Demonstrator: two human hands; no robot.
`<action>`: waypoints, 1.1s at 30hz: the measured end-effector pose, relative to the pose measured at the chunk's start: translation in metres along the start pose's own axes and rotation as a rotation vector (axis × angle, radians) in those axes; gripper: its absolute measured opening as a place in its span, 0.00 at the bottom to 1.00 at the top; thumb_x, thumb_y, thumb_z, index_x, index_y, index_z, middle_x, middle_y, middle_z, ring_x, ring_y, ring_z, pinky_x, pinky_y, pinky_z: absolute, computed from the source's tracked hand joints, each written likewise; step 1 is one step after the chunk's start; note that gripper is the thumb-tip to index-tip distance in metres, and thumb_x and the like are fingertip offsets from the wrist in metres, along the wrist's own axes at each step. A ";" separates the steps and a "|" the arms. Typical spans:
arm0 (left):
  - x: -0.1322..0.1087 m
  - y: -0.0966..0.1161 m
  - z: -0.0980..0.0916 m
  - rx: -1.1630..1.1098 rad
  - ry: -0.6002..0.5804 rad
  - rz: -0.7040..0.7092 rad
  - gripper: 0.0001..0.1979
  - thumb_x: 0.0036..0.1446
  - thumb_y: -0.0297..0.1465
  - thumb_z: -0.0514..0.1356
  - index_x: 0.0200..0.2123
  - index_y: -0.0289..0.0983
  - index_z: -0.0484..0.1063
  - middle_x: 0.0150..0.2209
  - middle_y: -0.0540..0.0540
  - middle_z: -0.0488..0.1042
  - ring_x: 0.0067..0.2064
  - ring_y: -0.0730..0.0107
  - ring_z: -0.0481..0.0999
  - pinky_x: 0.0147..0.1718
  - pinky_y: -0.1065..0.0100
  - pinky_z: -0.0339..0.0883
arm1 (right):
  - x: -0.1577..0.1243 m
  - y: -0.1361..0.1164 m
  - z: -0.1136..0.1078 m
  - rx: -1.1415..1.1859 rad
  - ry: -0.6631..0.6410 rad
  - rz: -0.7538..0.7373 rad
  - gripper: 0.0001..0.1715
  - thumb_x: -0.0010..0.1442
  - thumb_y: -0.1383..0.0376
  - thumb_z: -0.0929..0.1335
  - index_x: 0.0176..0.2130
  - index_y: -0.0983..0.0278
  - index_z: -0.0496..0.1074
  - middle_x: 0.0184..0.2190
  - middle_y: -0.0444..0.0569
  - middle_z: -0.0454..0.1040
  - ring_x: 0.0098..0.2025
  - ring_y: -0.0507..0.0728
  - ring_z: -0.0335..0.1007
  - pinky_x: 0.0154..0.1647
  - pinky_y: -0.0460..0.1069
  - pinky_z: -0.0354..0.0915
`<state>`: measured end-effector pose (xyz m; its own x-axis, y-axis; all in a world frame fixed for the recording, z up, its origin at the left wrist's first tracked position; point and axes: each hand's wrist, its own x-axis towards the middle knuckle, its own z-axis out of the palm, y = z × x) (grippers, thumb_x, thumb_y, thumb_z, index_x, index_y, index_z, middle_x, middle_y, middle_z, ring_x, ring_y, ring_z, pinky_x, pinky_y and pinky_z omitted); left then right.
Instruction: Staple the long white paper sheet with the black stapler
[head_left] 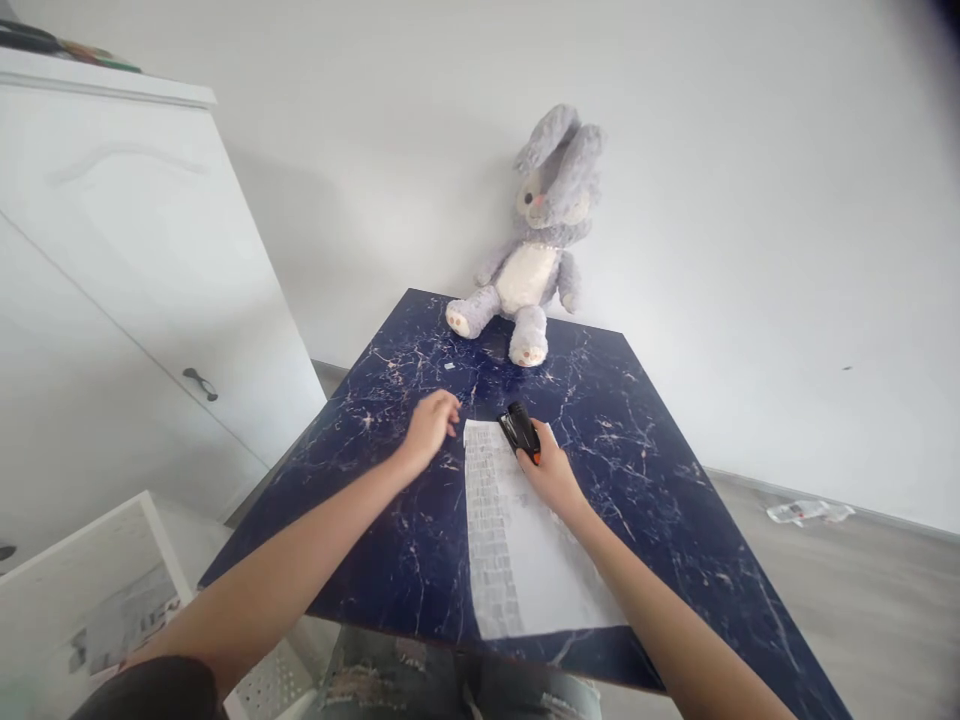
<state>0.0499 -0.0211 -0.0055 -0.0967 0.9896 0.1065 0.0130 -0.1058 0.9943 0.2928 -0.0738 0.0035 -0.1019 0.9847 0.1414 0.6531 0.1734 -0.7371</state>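
My right hand grips a black stapler with a bit of orange near its lower end. The stapler is over the top edge of a white paper sheet, which has a column of grey printed blocks down its left side. Left of the sheet's top corner, my left hand hovers over or rests on the table, apart from the paper. Its fingers are curled in, and anything inside them is hidden. Both lie over a dark blue marble-patterned table.
A grey plush rabbit sits at the table's back edge against the wall. A small pale scrap lies near its foot. White cabinets stand at left, a white-framed unit below them. Clear plastic packaging lies on the floor at right.
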 end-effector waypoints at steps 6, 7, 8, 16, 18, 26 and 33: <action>-0.037 -0.010 0.045 0.423 -0.202 0.334 0.12 0.63 0.29 0.57 0.48 0.38 0.76 0.50 0.39 0.73 0.54 0.55 0.72 0.57 0.53 0.64 | 0.000 0.020 -0.044 0.204 -0.202 -0.097 0.27 0.66 0.58 0.65 0.62 0.60 0.67 0.50 0.50 0.77 0.48 0.62 0.74 0.52 0.56 0.69; -0.035 -0.009 0.043 0.488 -0.265 0.389 0.13 0.63 0.29 0.59 0.49 0.39 0.76 0.53 0.38 0.72 0.56 0.53 0.71 0.59 0.51 0.62 | 0.000 0.018 -0.049 0.228 -0.218 -0.104 0.28 0.66 0.57 0.65 0.63 0.60 0.67 0.50 0.50 0.77 0.48 0.62 0.74 0.51 0.56 0.69; -0.031 -0.009 0.039 0.552 -0.316 0.431 0.13 0.61 0.30 0.61 0.49 0.39 0.77 0.55 0.38 0.72 0.58 0.51 0.69 0.61 0.49 0.60 | -0.001 0.016 -0.054 0.243 -0.225 -0.109 0.28 0.67 0.56 0.65 0.63 0.60 0.66 0.50 0.50 0.77 0.48 0.62 0.74 0.51 0.56 0.69; 0.003 -0.011 0.014 0.731 -0.394 0.426 0.12 0.65 0.32 0.60 0.47 0.48 0.82 0.56 0.44 0.71 0.58 0.52 0.68 0.61 0.46 0.58 | -0.003 0.011 -0.064 0.268 -0.332 -0.138 0.27 0.67 0.58 0.66 0.64 0.58 0.67 0.55 0.50 0.76 0.53 0.63 0.73 0.56 0.57 0.68; 0.000 -0.007 0.015 0.620 -0.309 0.420 0.14 0.67 0.31 0.57 0.49 0.45 0.81 0.55 0.42 0.72 0.57 0.55 0.70 0.61 0.50 0.60 | -0.005 0.012 -0.057 0.261 -0.364 -0.163 0.27 0.67 0.59 0.66 0.63 0.58 0.67 0.53 0.49 0.77 0.52 0.63 0.74 0.56 0.57 0.68; -0.020 0.004 0.030 -0.052 -0.188 0.095 0.14 0.68 0.38 0.56 0.47 0.39 0.80 0.50 0.41 0.79 0.54 0.56 0.76 0.58 0.58 0.65 | -0.004 0.011 -0.051 0.342 -0.505 -0.226 0.33 0.66 0.56 0.69 0.67 0.57 0.65 0.61 0.54 0.73 0.61 0.66 0.70 0.63 0.64 0.66; -0.025 -0.001 0.037 -0.268 -0.240 -0.056 0.18 0.65 0.44 0.59 0.45 0.38 0.81 0.50 0.40 0.80 0.55 0.57 0.77 0.58 0.61 0.66 | 0.001 0.014 -0.061 0.521 -0.654 -0.160 0.30 0.68 0.55 0.68 0.66 0.56 0.66 0.62 0.53 0.73 0.64 0.65 0.68 0.65 0.66 0.62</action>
<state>0.0893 -0.0417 -0.0093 0.1466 0.9860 0.0797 -0.2499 -0.0410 0.9674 0.3475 -0.0710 0.0337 -0.6815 0.7315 -0.0226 0.1816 0.1391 -0.9735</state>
